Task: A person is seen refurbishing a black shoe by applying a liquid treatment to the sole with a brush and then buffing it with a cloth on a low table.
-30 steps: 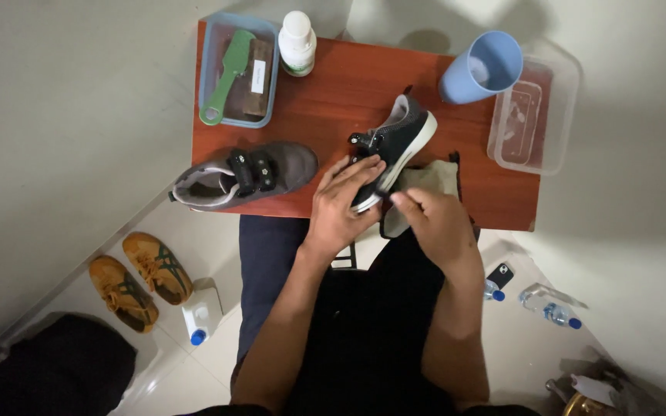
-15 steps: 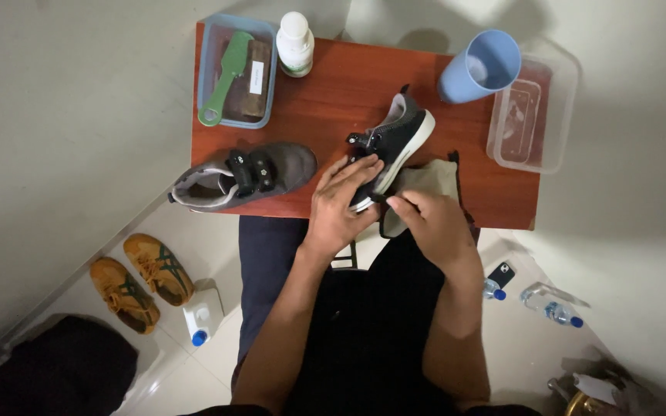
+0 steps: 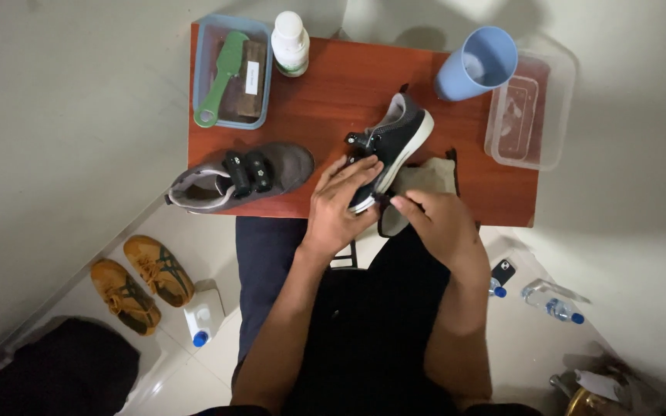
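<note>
My left hand point(image 3: 338, 202) grips the toe end of a dark grey shoe with a white sole point(image 3: 395, 141), held tilted over the red-brown table point(image 3: 333, 85). My right hand point(image 3: 437, 219) pinches a grey-beige cloth point(image 3: 424, 179) against the shoe's sole near the toe. A second grey shoe with black straps point(image 3: 240, 176) lies on its side on the table's front left, apart from both hands.
A blue tray point(image 3: 203, 62) holds a green brush and a brown block at the back left. Beside it stands a white bottle point(image 3: 290, 42). A blue cup point(image 3: 475, 63) and a clear plastic tub point(image 3: 529, 108) are at the right. Orange-brown shoes point(image 3: 139, 281) and bottles lie on the floor.
</note>
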